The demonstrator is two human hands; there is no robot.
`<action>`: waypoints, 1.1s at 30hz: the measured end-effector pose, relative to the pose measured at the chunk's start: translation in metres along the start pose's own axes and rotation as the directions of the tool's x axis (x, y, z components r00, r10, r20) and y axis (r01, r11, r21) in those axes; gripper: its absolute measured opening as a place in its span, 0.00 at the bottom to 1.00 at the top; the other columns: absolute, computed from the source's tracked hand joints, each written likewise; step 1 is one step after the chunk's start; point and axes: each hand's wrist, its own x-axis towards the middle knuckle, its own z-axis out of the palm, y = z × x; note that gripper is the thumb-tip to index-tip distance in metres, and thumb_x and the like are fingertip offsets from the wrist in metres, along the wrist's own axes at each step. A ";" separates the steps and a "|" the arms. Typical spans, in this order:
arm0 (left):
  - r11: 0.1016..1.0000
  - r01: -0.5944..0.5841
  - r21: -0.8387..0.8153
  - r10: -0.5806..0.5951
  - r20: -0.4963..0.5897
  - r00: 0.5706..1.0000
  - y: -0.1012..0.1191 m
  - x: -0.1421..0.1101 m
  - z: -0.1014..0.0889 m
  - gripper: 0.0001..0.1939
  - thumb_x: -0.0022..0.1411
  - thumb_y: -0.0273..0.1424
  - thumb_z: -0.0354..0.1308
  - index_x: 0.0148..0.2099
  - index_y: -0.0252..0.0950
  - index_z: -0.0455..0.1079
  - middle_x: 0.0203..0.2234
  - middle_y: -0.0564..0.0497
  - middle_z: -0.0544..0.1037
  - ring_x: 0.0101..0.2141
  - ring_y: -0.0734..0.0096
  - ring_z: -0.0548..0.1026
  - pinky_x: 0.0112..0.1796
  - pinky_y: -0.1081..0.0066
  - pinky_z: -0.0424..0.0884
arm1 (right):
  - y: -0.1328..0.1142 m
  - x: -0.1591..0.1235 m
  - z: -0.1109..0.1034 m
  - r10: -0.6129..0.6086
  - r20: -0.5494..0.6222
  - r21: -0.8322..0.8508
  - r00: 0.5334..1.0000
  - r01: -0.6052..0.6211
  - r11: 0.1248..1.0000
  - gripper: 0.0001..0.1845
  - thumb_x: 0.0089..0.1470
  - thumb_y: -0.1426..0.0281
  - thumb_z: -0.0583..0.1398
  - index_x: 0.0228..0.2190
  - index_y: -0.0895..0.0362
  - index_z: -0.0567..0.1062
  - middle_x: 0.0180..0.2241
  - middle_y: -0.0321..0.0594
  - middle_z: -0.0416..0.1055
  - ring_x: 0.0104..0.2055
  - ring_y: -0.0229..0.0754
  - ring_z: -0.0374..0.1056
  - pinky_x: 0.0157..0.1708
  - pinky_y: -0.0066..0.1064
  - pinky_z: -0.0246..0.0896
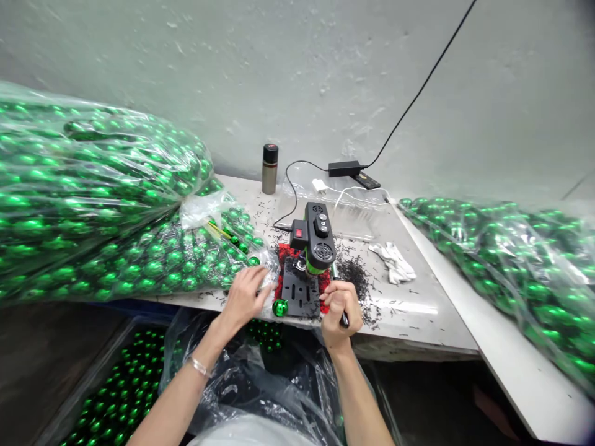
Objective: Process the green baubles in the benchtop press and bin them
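Observation:
My left hand point(245, 297) rests by the mouth of a clear plastic bag point(204, 214), its fingers loosely stretched and holding nothing visible. Just right of its thumb, a shiny green ball ornament point(280, 308) sits at the front left corner of a black slotted base plate point(300, 291). Over that plate stands a small black device point(320, 234) with round vents, buttons and a red switch. My right hand point(342, 310) is closed round a black handle point(344, 320) at the right of the plate; most of the handle is hidden in the fist.
Small black pieces point(354, 275) lie scattered over the table point(418, 313). A white glove point(393, 262), a power adapter point(344, 168) and a thermos flask point(269, 169) are farther back. Bagged green balls point(520, 266) line the right; below, a lined bin point(125, 384) holds more.

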 end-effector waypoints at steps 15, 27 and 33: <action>0.728 0.526 -0.441 -0.376 0.384 0.843 -0.014 0.062 -0.022 0.25 0.63 0.41 0.59 0.59 0.36 0.69 0.51 0.42 0.77 0.42 0.58 0.79 0.43 0.63 0.74 | 0.002 -0.001 -0.001 -0.029 0.014 -0.026 0.999 0.029 0.999 0.14 0.61 0.77 0.52 0.24 0.55 0.67 0.27 0.36 0.68 0.28 0.36 0.66 0.27 0.30 0.63; -0.020 0.667 -0.745 -0.392 0.619 0.680 0.027 0.036 0.031 0.19 0.54 0.28 0.70 0.48 0.33 0.76 0.35 0.49 0.81 0.32 0.73 0.80 0.34 0.75 0.75 | -0.001 0.002 -0.004 -0.064 0.064 -0.067 0.996 0.068 0.995 0.14 0.62 0.77 0.52 0.25 0.54 0.67 0.27 0.36 0.67 0.28 0.36 0.66 0.27 0.30 0.63; 0.025 0.661 -0.750 -0.392 0.601 0.697 0.028 0.031 0.033 0.26 0.52 0.32 0.70 0.53 0.33 0.73 0.31 0.50 0.79 0.30 0.73 0.79 0.36 0.73 0.76 | 0.001 0.002 -0.005 -0.088 0.069 -0.071 0.994 0.093 0.993 0.14 0.62 0.78 0.51 0.25 0.54 0.66 0.27 0.35 0.67 0.28 0.36 0.66 0.28 0.30 0.62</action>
